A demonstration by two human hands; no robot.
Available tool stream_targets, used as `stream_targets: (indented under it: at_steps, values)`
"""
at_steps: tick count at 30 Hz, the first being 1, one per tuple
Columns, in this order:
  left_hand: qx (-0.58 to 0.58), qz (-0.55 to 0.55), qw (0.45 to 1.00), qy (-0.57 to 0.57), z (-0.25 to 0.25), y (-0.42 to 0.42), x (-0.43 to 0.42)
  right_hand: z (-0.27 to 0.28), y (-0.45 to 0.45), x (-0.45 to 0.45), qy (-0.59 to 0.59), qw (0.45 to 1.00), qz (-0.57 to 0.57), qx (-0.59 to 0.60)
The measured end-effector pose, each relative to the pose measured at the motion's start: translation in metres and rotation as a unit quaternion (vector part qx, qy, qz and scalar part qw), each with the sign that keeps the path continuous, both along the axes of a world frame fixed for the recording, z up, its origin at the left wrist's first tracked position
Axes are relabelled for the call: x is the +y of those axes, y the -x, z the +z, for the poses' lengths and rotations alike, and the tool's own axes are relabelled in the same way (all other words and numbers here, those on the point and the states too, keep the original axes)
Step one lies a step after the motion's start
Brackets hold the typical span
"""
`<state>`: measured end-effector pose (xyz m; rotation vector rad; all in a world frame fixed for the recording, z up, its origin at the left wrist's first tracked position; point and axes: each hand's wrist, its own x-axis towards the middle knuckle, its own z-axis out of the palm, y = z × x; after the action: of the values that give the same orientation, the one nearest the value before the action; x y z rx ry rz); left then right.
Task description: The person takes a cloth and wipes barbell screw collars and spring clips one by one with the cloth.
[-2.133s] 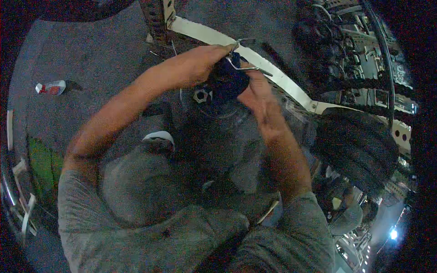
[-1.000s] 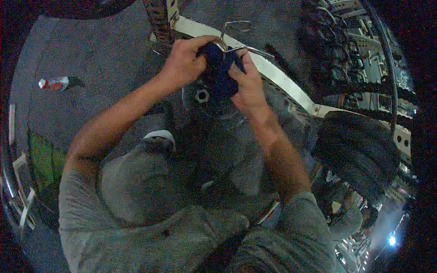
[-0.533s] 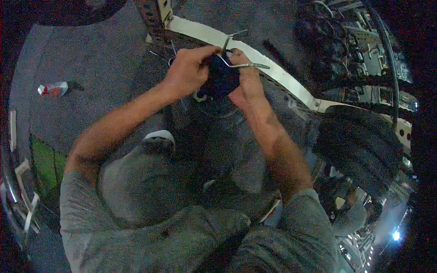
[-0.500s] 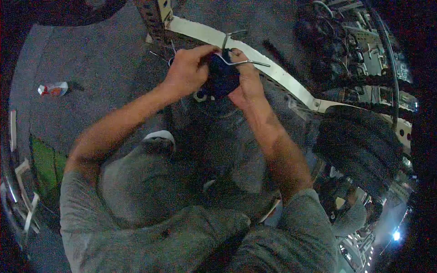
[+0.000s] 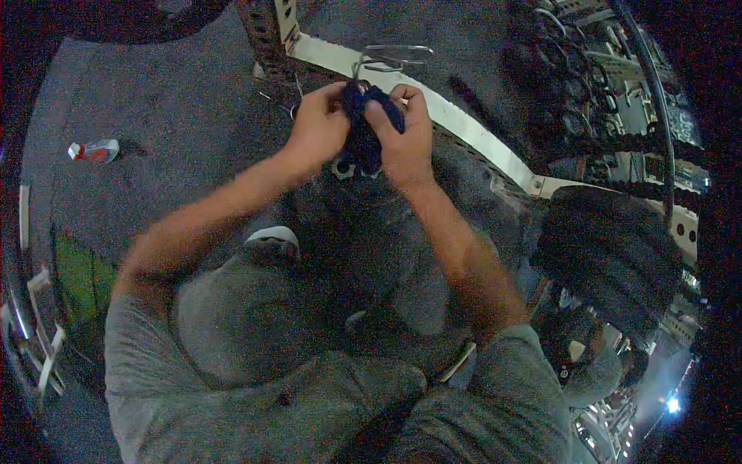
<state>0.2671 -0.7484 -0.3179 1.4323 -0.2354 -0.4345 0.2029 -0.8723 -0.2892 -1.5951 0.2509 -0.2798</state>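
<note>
A bunched dark blue cloth (image 5: 362,143) is between my two hands. My left hand (image 5: 318,127) is closed on its left side, fingertips near the top. My right hand (image 5: 403,141) pinches its upper right part, the thumb lying over the folds. From the top of the cloth a thin bent metal rod (image 5: 398,52) sticks out over the white beam (image 5: 479,133); where its lower end sits is hidden. Just below the cloth show pale ring-like metal pieces (image 5: 342,168), partly covered.
A clear bottle with a red label (image 5: 94,151) lies on the grey floor at left. At right stands a bulky black ribbed object (image 5: 607,255). A person's grey sleeve (image 5: 599,375) shows at lower right. Chains or cables (image 5: 556,46) hang at upper right.
The bent rod has turned and shifted up, away from my right fingers. My right hand has rotated, its thumb now over the cloth, and the cloth is more bunched.
</note>
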Motion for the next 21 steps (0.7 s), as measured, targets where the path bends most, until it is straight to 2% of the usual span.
stream_targets:
  at_steps: [3, 7, 8, 10, 13, 17, 18, 19, 21]
  values:
    - [-0.194, 0.06, 0.977, -0.06, 0.002, 0.011, -0.003, -0.002, -0.005, -0.002, -0.202, 0.979, -0.029, 0.022]
    - [-0.299, 0.034, 0.942, -0.152, 0.001, 0.012, 0.005, 0.008, -0.006, -0.006, -0.335, 0.939, -0.031, 0.072]
    - [-0.338, 0.032, 0.931, -0.137, 0.005, 0.011, 0.005, 0.016, -0.007, -0.005, -0.397, 0.909, -0.048, 0.115]
    - [-0.414, 0.028, 0.904, -0.104, 0.013, 0.008, 0.005, 0.009, -0.009, -0.013, -0.391, 0.907, -0.04, 0.152]
    - [-0.276, -0.014, 0.942, -0.188, 0.011, 0.002, 0.004, 0.003, -0.009, -0.015, -0.372, 0.914, -0.032, 0.157]
    - [-0.135, 0.04, 0.986, -0.091, -0.001, -0.028, 0.006, -0.011, -0.007, -0.029, -0.408, 0.9, -0.028, 0.149]
    - [-0.148, 0.069, 0.983, -0.088, 0.012, -0.033, 0.01, -0.008, -0.008, -0.035, -0.462, 0.876, -0.05, 0.129]
    - [-0.141, 0.056, 0.985, -0.078, 0.003, -0.047, 0.015, -0.001, -0.007, -0.046, -0.466, 0.866, -0.082, 0.163]
    - [-0.128, 0.057, 0.988, -0.06, -0.007, -0.06, 0.025, 0.035, -0.009, -0.056, -0.432, 0.881, -0.163, 0.101]
